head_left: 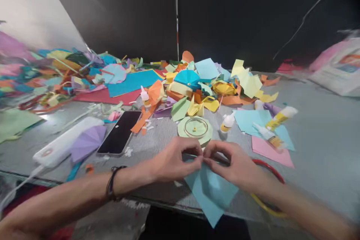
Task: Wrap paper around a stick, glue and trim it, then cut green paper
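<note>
A sheet of light blue paper (pixel 213 191) hangs partly over the table's front edge, one corner pointing down. At its upper edge my left hand (pixel 180 159) pinches the paper between thumb and fingers. My right hand (pixel 230 159) pinches the same edge, its fingertips meeting those of the left. Just beyond the hands lies a pale green paper disc (pixel 182 129) with a ring (pixel 207 129) on top. A small glue bottle (pixel 227 123) stands upright to the right of the disc. The red and yellow hoop (pixel 271 168) is partly hidden behind my right forearm.
A phone (pixel 119 133), a white power strip (pixel 70 138) and a purple folded paper (pixel 88 142) lie at left. Colored paper scraps (pixel 191 82) pile along the back wall. More glue bottles (pixel 270 137) and a pink sheet (pixel 271 152) are at right, with a white bag (pixel 341 69) beyond.
</note>
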The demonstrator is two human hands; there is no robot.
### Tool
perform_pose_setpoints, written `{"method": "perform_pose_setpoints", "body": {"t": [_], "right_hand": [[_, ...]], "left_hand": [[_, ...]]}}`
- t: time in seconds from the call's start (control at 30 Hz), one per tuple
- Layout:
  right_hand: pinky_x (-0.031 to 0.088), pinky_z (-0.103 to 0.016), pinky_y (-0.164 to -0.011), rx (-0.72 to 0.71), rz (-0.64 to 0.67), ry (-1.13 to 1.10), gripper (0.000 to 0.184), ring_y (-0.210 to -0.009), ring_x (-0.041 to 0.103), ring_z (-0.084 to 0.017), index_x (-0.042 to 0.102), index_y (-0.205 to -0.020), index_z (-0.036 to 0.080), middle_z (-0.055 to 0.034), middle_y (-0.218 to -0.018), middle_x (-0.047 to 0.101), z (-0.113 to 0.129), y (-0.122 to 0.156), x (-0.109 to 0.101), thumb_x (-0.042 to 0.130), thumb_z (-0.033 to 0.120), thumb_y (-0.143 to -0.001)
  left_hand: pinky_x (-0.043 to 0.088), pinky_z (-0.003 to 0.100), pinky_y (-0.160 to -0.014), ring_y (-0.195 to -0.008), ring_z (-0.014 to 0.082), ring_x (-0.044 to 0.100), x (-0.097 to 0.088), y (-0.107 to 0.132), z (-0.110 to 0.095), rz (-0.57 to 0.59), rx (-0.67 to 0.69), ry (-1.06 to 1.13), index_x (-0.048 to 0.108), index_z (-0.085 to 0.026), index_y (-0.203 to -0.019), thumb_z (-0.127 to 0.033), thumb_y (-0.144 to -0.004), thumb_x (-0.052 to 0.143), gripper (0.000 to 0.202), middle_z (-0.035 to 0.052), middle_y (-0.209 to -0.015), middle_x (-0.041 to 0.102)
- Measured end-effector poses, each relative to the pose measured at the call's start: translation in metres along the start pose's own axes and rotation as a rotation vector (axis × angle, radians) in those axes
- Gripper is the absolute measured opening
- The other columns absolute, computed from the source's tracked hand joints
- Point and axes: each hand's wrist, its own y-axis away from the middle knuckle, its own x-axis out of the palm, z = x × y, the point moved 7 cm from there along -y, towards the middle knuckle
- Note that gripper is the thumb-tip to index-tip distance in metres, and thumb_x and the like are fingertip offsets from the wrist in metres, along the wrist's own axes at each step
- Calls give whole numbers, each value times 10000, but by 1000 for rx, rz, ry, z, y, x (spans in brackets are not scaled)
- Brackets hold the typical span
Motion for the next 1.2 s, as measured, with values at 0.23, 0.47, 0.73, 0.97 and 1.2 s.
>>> {"method": "perform_pose_setpoints", "body": {"t": [0.23, 0.47, 0.73, 0.97, 1.2], "right_hand": [[508, -327, -773, -27, 1, 4, 97, -837, 624, -194, 660, -871, 218, -23, -870, 685, 5, 1, -1, 651, 278, -947], [514, -327, -765, -21, 18, 16, 108, -827, 622, -191, 658, -864, 216, -23, -871, 687, 4, 1, -1, 639, 274, -953], [528, -344, -780, -4, 26, -7, 79, -846, 622, -201, 651, -869, 215, -24, -880, 677, 1, 1, 1, 642, 255, -937], [530, -349, -788, 0, 23, -13, 63, -854, 628, -204, 652, -873, 212, -26, -886, 681, 1, 2, 1, 645, 243, -927], [524, -343, -762, 10, 17, -10, 59, -832, 623, -203, 649, -864, 207, -28, -867, 679, 1, 3, 0, 658, 246, -908]], "left_hand": [[420, 220, -629, -675, 113, 552, -1, 0, -3, -7, -1, -21, 625, -141, -754, -144, -815, 602, 66, -9, -700, 614], [422, 229, -629, -690, 122, 557, 0, 1, 0, 0, 1, -57, 637, -144, -775, -162, -831, 610, 65, -7, -713, 617], [433, 217, -631, -687, 116, 564, 1, 3, 0, -5, 0, -37, 638, -144, -772, -150, -817, 618, 50, -10, -710, 616], [440, 212, -635, -685, 112, 569, 0, 3, -1, -15, 6, -30, 642, -142, -769, -130, -803, 616, 44, -11, -709, 623], [449, 214, -631, -678, 114, 576, 0, 3, -1, -15, -1, -13, 644, -144, -769, -132, -790, 630, 28, -11, -701, 626]]}}
